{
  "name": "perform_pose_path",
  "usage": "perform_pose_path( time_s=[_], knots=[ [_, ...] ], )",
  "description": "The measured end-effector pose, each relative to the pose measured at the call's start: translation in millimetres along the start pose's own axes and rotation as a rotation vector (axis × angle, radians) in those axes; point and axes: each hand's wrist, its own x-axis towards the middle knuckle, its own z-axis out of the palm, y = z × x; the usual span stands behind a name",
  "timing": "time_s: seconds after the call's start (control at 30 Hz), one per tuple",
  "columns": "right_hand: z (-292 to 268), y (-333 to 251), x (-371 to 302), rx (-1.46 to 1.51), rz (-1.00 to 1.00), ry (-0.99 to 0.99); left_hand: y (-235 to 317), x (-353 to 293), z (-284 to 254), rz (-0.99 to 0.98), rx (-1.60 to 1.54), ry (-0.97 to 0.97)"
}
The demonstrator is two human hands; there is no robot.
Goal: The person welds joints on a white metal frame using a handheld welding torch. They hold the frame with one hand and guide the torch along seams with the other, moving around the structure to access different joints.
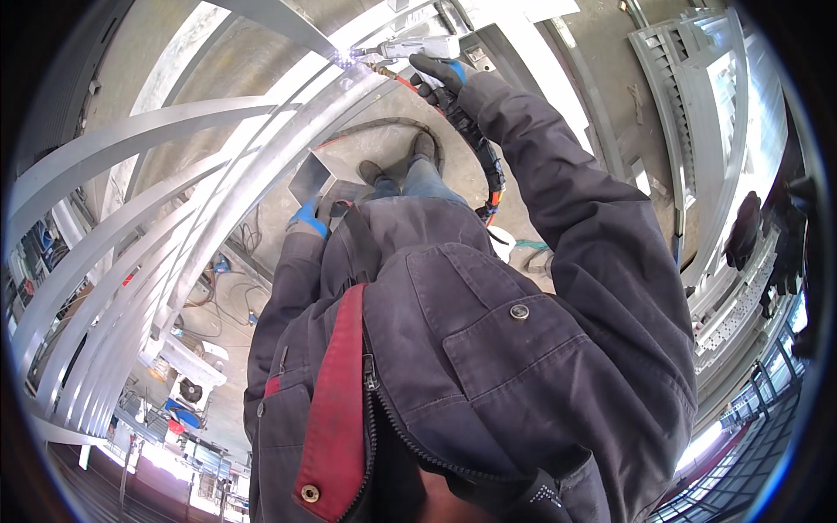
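My right hand (440, 75), in a dark glove with a blue patch, is closed round the handle of a silver welding gun (423, 46). The gun's nozzle points left at a bright violet-white glow on a long pale metal beam (321, 87). A black sleeved cable with an orange-red hose (495, 179) runs down from the gun. My left hand (312, 218), in a dark and blue glove, is low beside my body, next to a grey angular metal piece (311, 179). Its fingers are mostly hidden, so I cannot tell whether it grips that piece.
Several curved metal ribs (131, 144) fan out on the left. Long metal profiles (689, 113) lie at the right. A dark hose (375, 125) curves over the floor by my shoes (422, 146). Cables (218, 292) lie on the floor at the left.
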Motion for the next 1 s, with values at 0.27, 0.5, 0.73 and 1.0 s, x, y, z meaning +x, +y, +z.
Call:
perform_pose_path(
  time_s=[0.27, 0.5, 0.73, 1.0],
  knots=[
    [-5, 7, 5, -0.013, 0.068, -0.034, -10, 6, 6, 0.020, -0.018, -0.013],
    [1, 11, -5, 0.008, -0.027, 0.027, -11, 9, 8, 0.050, -0.011, 0.008],
    [-11, 14, -20, -0.061, 0.068, -0.011, 13, 2, -9, -0.064, 0.020, -0.029],
    [-7, 42, -39, -0.108, -0.046, -0.035, -15, 29, 21, 0.047, -0.034, -0.056]
  ],
)
